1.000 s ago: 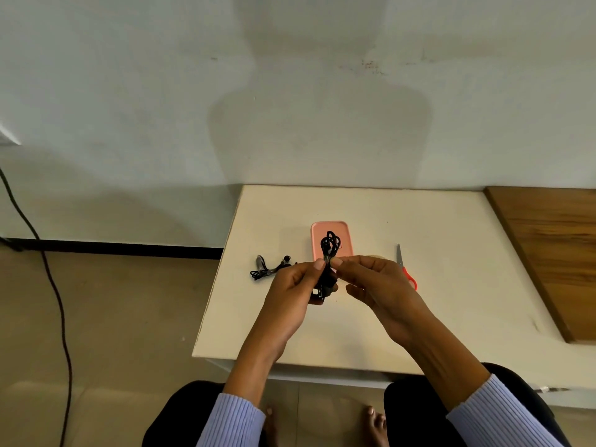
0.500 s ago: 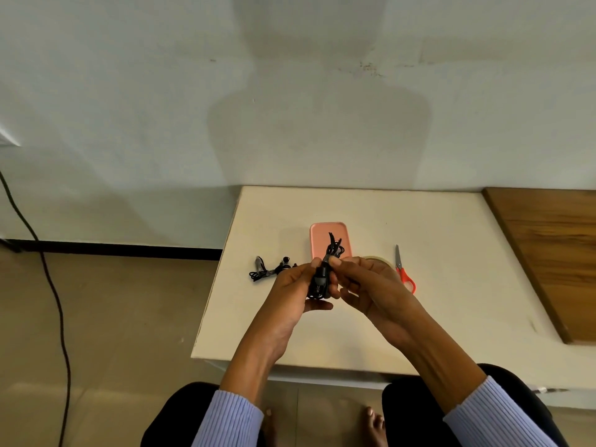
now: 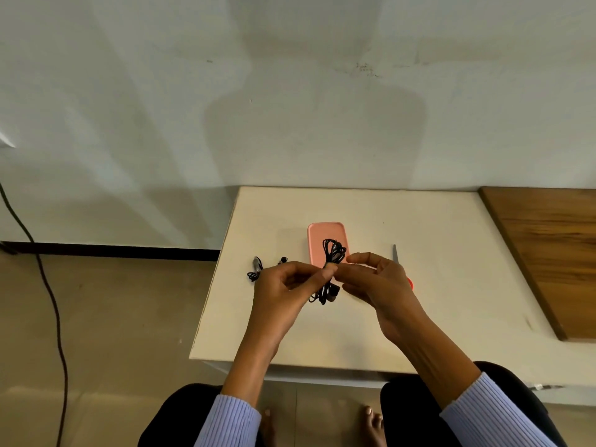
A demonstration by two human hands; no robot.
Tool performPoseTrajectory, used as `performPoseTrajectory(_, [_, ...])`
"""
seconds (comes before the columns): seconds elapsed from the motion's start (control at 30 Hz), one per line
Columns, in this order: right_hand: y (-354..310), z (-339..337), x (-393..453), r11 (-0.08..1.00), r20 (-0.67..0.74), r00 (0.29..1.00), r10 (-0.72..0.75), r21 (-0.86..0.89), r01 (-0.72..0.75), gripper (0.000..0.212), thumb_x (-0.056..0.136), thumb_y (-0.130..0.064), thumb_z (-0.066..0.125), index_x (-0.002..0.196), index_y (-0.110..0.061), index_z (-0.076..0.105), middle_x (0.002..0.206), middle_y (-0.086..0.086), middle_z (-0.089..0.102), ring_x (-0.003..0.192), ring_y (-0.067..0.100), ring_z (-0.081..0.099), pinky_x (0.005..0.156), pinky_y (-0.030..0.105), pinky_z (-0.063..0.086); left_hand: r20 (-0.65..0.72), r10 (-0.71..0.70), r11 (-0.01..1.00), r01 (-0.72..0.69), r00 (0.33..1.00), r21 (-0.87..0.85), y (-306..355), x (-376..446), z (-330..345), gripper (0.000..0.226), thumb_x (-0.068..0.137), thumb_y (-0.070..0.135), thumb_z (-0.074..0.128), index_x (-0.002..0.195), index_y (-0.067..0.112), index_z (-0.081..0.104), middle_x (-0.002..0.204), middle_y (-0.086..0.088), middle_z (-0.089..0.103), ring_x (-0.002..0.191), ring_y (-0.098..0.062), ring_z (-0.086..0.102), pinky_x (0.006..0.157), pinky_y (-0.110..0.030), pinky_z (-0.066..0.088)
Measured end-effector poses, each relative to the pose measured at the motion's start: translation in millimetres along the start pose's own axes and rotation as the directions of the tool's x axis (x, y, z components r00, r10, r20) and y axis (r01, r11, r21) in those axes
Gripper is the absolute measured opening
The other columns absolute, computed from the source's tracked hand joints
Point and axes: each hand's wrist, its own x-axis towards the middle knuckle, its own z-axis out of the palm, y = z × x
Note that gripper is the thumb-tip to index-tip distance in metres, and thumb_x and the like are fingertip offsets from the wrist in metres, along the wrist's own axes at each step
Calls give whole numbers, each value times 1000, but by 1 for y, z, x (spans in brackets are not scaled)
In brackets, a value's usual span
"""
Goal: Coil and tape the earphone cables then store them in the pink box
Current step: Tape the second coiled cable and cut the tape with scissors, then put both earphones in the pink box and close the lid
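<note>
A coiled black earphone cable (image 3: 332,253) hangs between my two hands above the white table (image 3: 435,285). My left hand (image 3: 283,285) pinches the bundle at its middle, and my right hand (image 3: 377,282) pinches it from the other side, fingertips touching. Loops stick up above the fingers, and the plug end (image 3: 332,295) dangles below. The pink box (image 3: 319,240) lies closed on the table just behind the hands. A second black earphone cable (image 3: 254,272) lies loose on the table to the left, partly hidden by my left hand.
Red-handled scissors (image 3: 395,253) lie to the right of the box, mostly hidden by my right hand. A wooden board (image 3: 548,250) covers the table's right side. The table's left edge drops to the floor, where a black cord (image 3: 48,285) runs.
The hands have drawn slightly apart and the bundle stands more upright, loops above the fingers and plug end hanging lower. The tape roll glimpsed behind my right hand is now hidden.
</note>
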Motion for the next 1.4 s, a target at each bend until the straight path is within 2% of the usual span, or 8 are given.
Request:
performPoseTrajectory(0.27, [6, -1, 4, 992, 135, 991, 24, 123, -41, 12, 71, -3, 73, 79, -12, 74, 89, 9, 75, 87, 19, 71, 79, 25, 55, -34, -11, 1000, 11, 999, 12, -4, 2, -1, 7, 83, 18, 69, 87, 15, 74, 80, 0, 74, 74, -5, 68, 59, -14, 49])
performPoseTrajectory(0.37, [7, -2, 7, 988, 179, 983, 44, 135, -69, 17, 73, -3, 70, 89, -8, 74, 95, 10, 74, 89, 18, 70, 82, 26, 55, -43, -25, 1000, 25, 999, 14, -5, 2, 0, 5, 83, 18, 69, 86, 16, 73, 79, 0, 74, 72, -3, 67, 60, -14, 49])
performPoseTrajectory(0.47, [9, -2, 10, 986, 186, 980, 75, 132, -100, 25, 73, -6, 70, 99, -4, 71, 100, 11, 73, 92, 18, 70, 85, 28, 54, -48, -36, 999, 37, 998, 19, -5, 3, -1, 5, 82, 19, 70, 85, 17, 73, 79, 1, 73, 72, -2, 67, 60, -14, 49])
performPoseTrajectory(0.6, [14, -1, 10, 989, 141, 986, 91, 100, -105, 20, 75, -7, 73, 94, -9, 72, 96, 5, 74, 89, 16, 71, 78, 29, 54, -80, -41, 998, 44, 996, 38, -6, 3, -3, 6, 83, 17, 69, 81, 23, 72, 77, 6, 73, 73, 0, 67, 60, -12, 49])
performPoseTrajectory(0.83, [23, 14, 18, 995, 22, 995, 95, -26, -94, 15, 73, -9, 77, 87, -12, 73, 84, 1, 73, 78, 10, 68, 73, 27, 54, -260, -103, 994, 110, 960, 15, -11, 8, -10, 12, 89, 18, 60, 89, 14, 72, 84, 1, 73, 79, -14, 68, 77, -35, 54])
performPoseTrajectory(1.07, [36, 60, 55, 970, 5, 1000, -20, -242, 21, 18, 71, -10, 80, 87, -4, 73, 81, 11, 73, 76, 22, 71, 65, 28, 58, -397, -135, 991, 131, 908, -37, -10, 8, -24, 16, 92, 15, 56, 83, 21, 68, 87, -2, 72, 85, -19, 67, 84, -41, 54])
performPoseTrajectory(1.33, [36, 104, 85, 762, 4, 966, -257, -614, 205, 14, 76, -13, 76, 86, -5, 74, 84, 10, 73, 73, 23, 66, 66, 31, 55, -426, -155, 987, 155, 891, -36, -6, 10, -26, 13, 92, 15, 56, 92, 13, 68, 92, -5, 70, 87, -19, 66, 86, -43, 54])
performPoseTrajectory(1.4, [36, 101, 85, 706, 47, 954, -296, -662, 251, 13, 79, -10, 72, 91, -6, 74, 88, 8, 73, 72, 19, 64, 64, 25, 52, -422, -164, 986, 160, 892, -45, -7, 10, -26, 13, 92, 15, 56, 93, 12, 68, 91, -4, 69, 85, -19, 66, 86, -43, 54])
